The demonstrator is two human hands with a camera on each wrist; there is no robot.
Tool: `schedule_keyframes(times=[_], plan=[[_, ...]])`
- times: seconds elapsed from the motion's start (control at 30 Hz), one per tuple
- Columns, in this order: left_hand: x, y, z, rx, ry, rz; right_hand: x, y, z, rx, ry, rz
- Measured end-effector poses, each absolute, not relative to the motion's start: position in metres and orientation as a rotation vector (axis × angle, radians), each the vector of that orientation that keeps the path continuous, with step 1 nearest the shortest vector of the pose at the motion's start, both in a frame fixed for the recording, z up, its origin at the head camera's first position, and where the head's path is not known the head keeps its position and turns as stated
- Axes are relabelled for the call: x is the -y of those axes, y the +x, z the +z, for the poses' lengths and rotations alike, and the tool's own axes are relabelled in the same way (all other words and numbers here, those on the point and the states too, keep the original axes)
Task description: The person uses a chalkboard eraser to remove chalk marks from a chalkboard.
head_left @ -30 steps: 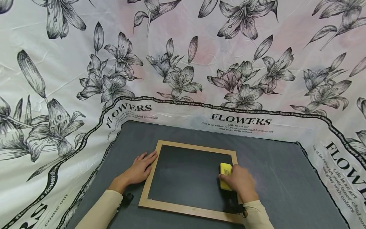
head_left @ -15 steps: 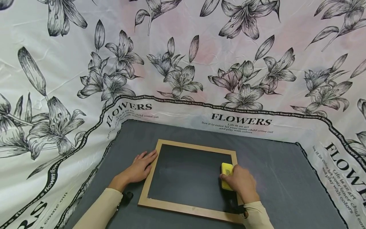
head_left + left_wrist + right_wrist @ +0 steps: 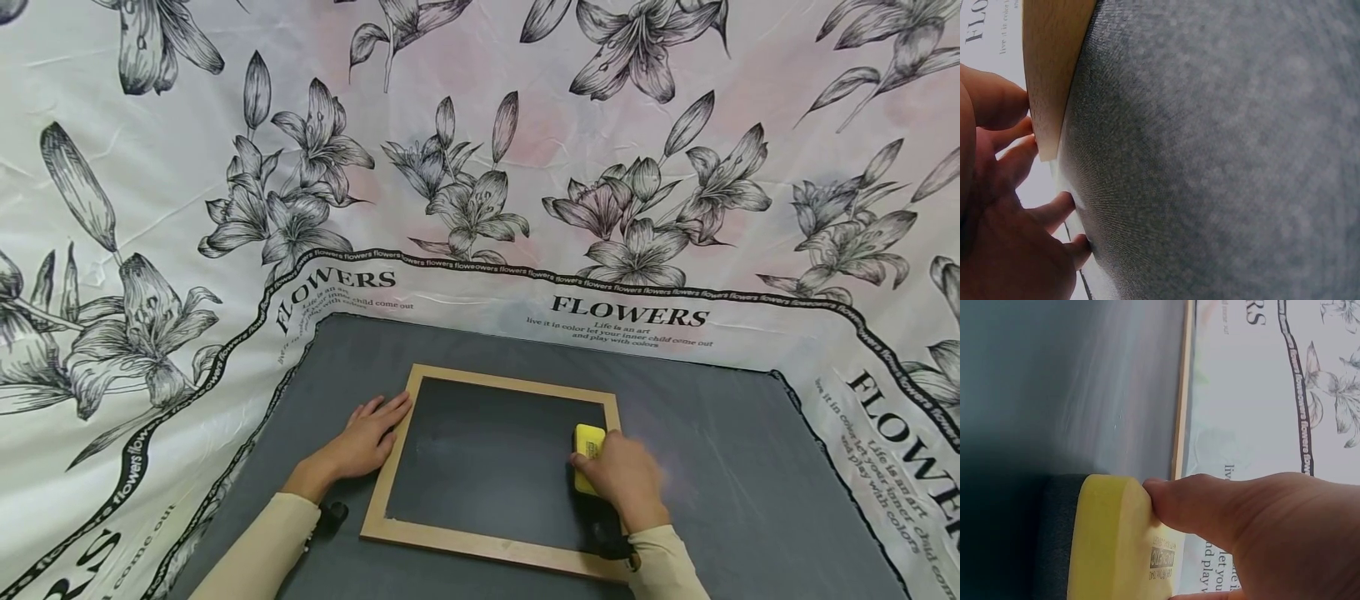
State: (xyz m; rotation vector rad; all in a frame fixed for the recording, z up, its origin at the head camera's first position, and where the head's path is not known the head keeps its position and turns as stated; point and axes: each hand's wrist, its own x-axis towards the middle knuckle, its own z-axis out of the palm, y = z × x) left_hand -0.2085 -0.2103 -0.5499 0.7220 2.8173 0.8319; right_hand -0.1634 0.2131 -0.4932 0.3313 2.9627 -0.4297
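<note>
A small blackboard (image 3: pixel 495 467) in a light wooden frame (image 3: pixel 450 540) lies on the dark grey table cloth. Against its right side, my right hand (image 3: pixel 628 479) grips a yellow board eraser (image 3: pixel 589 442); in the right wrist view the thumb presses the eraser's yellow body (image 3: pixel 1104 544), and its dark felt side (image 3: pixel 1057 544) faces the board. My left hand (image 3: pixel 360 442) lies with fingers extended at the frame's left edge. Seen from the left wrist, the fingertips touch the side of the wooden frame (image 3: pixel 1050 81), and other fingers rest on the cloth.
Dark grey cloth (image 3: pixel 735 467) covers the table around the board. Behind and at both sides hangs a white curtain (image 3: pixel 465 283) printed with lilies and lettering. Black wrist-camera parts (image 3: pixel 333 518) sit under the left wrist.
The eraser and right hand shift slightly right, then slightly left again, along the board's right side. My left hand stays at the frame's left edge.
</note>
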Motion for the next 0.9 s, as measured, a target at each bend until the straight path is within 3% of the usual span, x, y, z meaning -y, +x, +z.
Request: schedule_keyframes(times=[0.9], plan=[[0.210, -0.208, -0.550, -2.804, 0.710, 0.846, -0.162, -0.164, -0.501, -3.090, 0.157, -0.360]])
